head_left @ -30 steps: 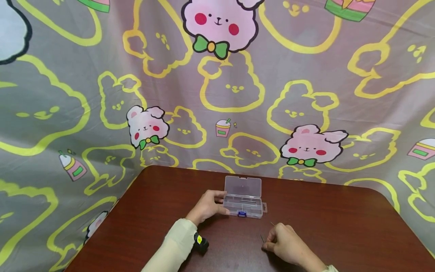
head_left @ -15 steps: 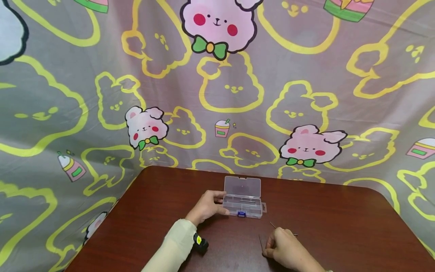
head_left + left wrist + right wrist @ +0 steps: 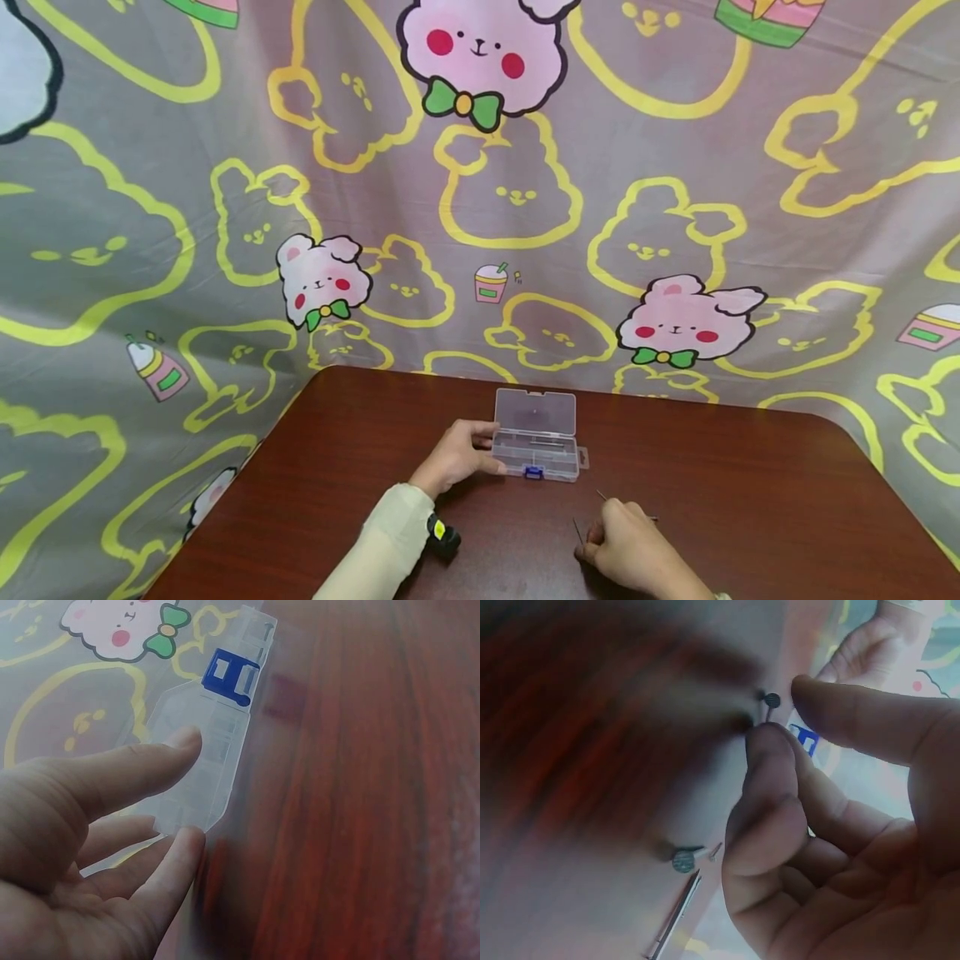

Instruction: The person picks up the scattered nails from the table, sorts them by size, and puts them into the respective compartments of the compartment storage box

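Note:
A clear plastic compartment box (image 3: 535,457) with a blue latch (image 3: 533,472) stands on the table, its lid (image 3: 536,412) raised. My left hand (image 3: 459,454) grips its left end, thumb at the front corner and fingers behind. In the left wrist view, the thumb overlaps the box wall (image 3: 202,780). A thin metal nail lies inside the box. My right hand (image 3: 626,537) is low over the table at a loose nail (image 3: 577,529). In the right wrist view, the nail's round head (image 3: 772,700) shows between separated thumb and index fingertip; part of its shank is hidden.
More nails lie around the right hand: one nail tip (image 3: 602,495) shows beyond it. In the right wrist view are another nail head (image 3: 683,860) and a metal shank (image 3: 673,919). A patterned cloth (image 3: 405,333) hangs behind the brown table (image 3: 360,417).
My right hand has shifted slightly and its fingertips now cover the near end of the loose nail. A nail beyond its right side has come into view. The left hand and box stay still.

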Available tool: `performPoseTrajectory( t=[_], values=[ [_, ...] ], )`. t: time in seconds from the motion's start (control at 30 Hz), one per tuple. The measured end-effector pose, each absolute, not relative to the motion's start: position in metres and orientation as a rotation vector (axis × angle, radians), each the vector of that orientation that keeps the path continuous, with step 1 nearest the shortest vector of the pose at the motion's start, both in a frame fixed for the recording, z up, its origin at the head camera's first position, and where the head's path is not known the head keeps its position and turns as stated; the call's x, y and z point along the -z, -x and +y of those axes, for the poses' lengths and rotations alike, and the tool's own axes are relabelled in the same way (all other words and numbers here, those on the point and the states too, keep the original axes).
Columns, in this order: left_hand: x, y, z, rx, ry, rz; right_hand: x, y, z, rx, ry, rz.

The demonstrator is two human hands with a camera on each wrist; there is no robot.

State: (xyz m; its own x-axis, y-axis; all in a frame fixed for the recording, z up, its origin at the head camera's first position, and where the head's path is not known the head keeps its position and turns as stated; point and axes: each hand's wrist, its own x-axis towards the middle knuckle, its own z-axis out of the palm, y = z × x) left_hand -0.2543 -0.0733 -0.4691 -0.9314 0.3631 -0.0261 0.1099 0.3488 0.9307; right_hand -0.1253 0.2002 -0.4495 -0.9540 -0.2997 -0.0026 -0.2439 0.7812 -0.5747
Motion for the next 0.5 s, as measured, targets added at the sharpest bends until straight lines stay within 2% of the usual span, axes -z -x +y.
performPoseTrajectory(
  t=[0.5],
  values=[
    [0.4706,0.2547,-0.0737,-1.625,-0.424,2.375,0.4540,0.1248,0.1943,0.770,0.535,2.950]
  ],
)
